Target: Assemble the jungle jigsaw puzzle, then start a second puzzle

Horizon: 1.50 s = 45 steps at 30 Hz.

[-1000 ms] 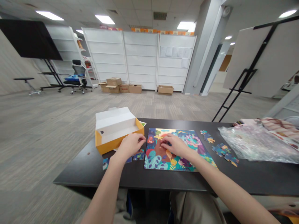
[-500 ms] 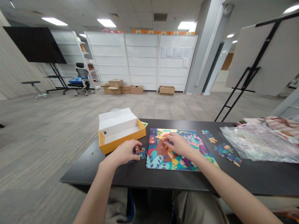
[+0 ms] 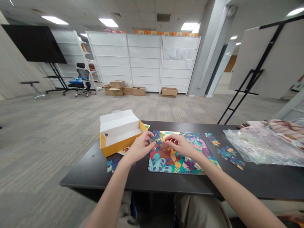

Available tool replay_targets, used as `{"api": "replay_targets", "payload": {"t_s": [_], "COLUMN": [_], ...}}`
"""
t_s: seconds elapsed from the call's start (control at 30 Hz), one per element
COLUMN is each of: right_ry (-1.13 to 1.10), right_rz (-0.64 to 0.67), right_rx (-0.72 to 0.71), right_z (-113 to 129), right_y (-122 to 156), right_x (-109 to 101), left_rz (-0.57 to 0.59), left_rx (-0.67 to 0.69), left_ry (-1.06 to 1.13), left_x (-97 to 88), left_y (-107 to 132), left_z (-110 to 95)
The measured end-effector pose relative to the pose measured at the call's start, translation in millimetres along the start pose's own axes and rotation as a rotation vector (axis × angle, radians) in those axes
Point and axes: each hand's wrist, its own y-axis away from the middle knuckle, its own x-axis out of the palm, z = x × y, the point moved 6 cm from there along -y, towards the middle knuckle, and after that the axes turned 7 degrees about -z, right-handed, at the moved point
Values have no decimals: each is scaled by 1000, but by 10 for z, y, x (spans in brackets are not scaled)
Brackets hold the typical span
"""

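Between the bent thumb and fingers of my left hand point(image 3: 142, 145) is a dark blue jigsaw puzzle piece point(image 3: 157, 138), held over the upper left corner of a colourful puzzle board point(image 3: 163, 164). My right hand point(image 3: 182, 145) is over the upper middle of the same board, its fingers curled and the thumb a little apart from them. The fingers partly cover the picture beneath, and no loose piece shows clearly in them. More puzzle pieces point(image 3: 112, 165) lie on the table beside my left forearm, which hides some of them.
An open yellow box point(image 3: 123, 141) with a white inside stands at the left, a picture card point(image 3: 123, 150) beside it. Loose puzzle pieces point(image 3: 229, 154) lie right of the board. Clear plastic wrapping point(image 3: 263, 147) covers the right side of the black table point(image 3: 95, 177).
My left hand has moved up and right from the table to the board's upper left with the puzzle piece. My right hand has barely shifted.
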Motion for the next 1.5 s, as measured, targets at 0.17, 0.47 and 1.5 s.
{"api": "replay_targets", "payload": {"t_s": [0.17, 0.47, 1.5], "right_ry": [-440, -349, 277], "right_rz": [33, -143, -50], "right_rx": [181, 237, 6], "right_z": [-139, -453, -371], "right_y": [-19, -88, -95], "right_x": [134, -15, 34], "left_rz": [-52, -151, -30], "left_rx": [2, 58, 92], "left_ry": [-10, -500, -1009], "left_x": [326, 364, 492], "left_y": [-204, -339, -260], "left_z": [76, 99, 54]}}
